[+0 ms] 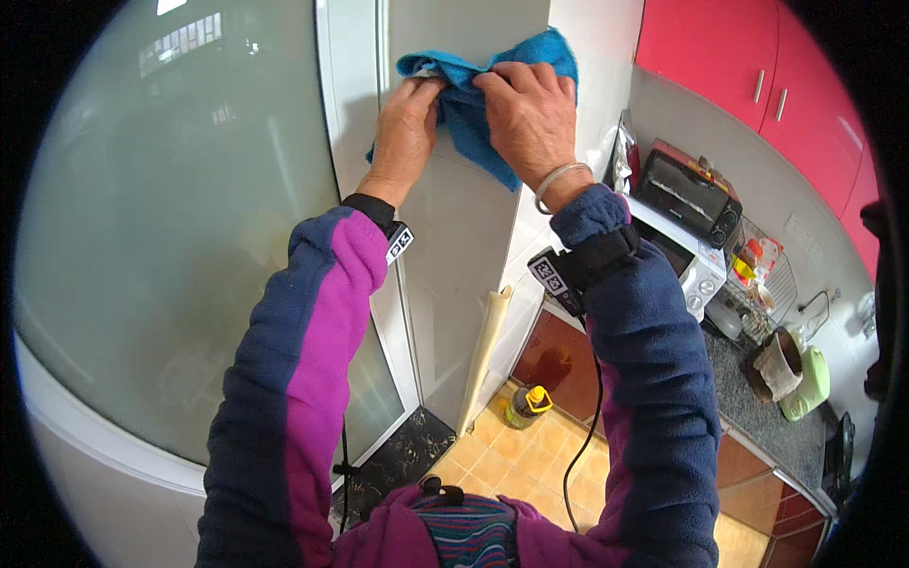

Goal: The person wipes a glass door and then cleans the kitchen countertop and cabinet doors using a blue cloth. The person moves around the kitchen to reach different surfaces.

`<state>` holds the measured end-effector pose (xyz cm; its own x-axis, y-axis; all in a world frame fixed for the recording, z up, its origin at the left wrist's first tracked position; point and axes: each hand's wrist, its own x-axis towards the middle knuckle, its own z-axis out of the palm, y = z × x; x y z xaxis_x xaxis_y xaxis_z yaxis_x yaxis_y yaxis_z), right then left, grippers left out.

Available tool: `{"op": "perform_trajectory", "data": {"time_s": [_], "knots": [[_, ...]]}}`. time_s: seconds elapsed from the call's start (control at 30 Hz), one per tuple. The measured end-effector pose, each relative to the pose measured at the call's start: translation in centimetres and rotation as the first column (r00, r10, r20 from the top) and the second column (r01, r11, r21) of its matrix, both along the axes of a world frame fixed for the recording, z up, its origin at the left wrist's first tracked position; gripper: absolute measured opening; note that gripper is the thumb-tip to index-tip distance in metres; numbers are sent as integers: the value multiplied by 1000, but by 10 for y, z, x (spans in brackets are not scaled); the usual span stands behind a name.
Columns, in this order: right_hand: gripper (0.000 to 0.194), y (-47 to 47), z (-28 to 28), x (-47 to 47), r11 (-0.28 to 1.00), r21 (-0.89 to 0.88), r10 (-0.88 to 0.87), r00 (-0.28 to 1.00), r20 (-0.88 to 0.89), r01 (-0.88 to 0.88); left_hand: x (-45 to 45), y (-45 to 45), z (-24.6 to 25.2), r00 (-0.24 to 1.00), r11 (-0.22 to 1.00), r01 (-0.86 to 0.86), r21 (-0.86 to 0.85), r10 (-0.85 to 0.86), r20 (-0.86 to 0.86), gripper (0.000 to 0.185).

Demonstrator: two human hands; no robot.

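Note:
A blue cloth (469, 135) is bunched against the light tiled wall face (454, 227), close to its outer corner. My left hand (408, 131) pinches the cloth's left part, where a small whitish bit shows under the fold. The cloth's right part is in the grip of my right hand (529, 113), with fingers curled over it. One corner of the cloth hangs down between the hands. My fingertips are partly hidden in the folds.
A frosted glass door (184, 234) stands left. On the right, a toaster oven (685, 192) sits on a white microwave (703, 273) below red cabinets (767, 64). A yellow-capped oil bottle (524, 408) stands on the tiled floor (511, 447). Black cables hang from both wrist straps.

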<state>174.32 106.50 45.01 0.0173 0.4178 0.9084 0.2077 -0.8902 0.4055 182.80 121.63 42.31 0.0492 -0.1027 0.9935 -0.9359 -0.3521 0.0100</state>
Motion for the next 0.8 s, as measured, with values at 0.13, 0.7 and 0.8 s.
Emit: {"op": "perform_trajectory", "data": {"time_s": [0.13, 0.7, 0.8], "knots": [[9, 3, -71, 17, 992, -107, -89, 964, -251, 64, 19, 5, -79, 941, 988, 134, 75, -103, -322, 24], [45, -15, -76, -15, 987, 106, 138, 969, -207, -118, -7, -17, -218, 839, 991, 91, 100, -22, -543, 56], [58, -21, -25, -1, 966, 198, 180, 982, -53, -166, 8, -25, -167, 855, 996, 85, -24, -86, -512, 68]]}}
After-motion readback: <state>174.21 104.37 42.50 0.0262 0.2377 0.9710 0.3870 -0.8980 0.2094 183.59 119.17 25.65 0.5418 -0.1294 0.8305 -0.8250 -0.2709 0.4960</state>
